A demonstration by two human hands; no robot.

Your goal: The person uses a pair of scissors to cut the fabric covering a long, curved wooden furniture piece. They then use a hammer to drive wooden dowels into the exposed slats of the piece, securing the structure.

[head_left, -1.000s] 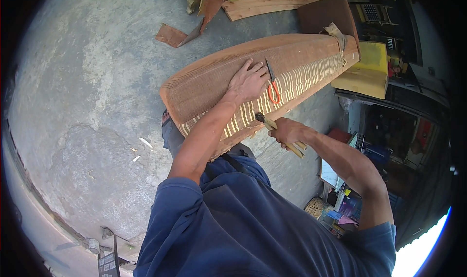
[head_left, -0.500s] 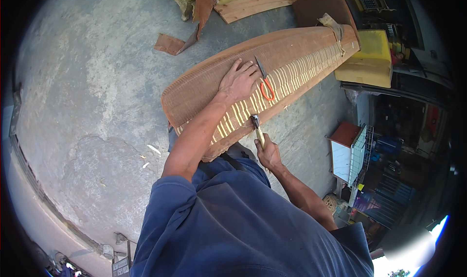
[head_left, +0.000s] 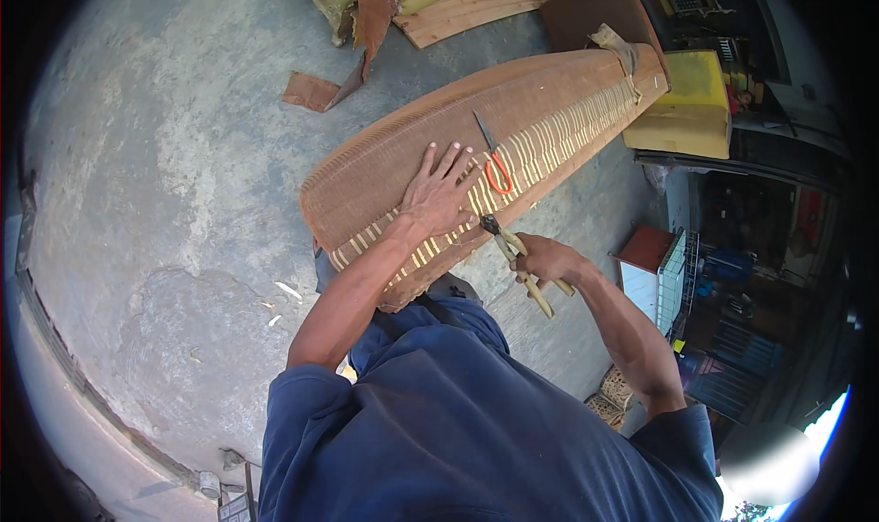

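Note:
A long brown upholstered panel with a band of pale stripes along its near side lies slanted before me. My left hand rests flat on it, fingers spread, the thumb by the jaws of the pliers. My right hand grips the pliers, whose pale handles stand apart. Their dark jaws are at the panel's near edge; whether they clamp anything is too small to tell. Scissors with orange handles lie on the panel just right of my left fingertips, blades pointing away.
Yellow foam blocks stand beyond the panel's far right end, near a brown cushion. A curved wooden board and a torn brown strip lie on the concrete floor. A small cabinet stands at right.
My left hand has slid nearer along the panel and spread its fingers. The pliers have turned, and their handles have opened apart, with my right hand farther right and up.

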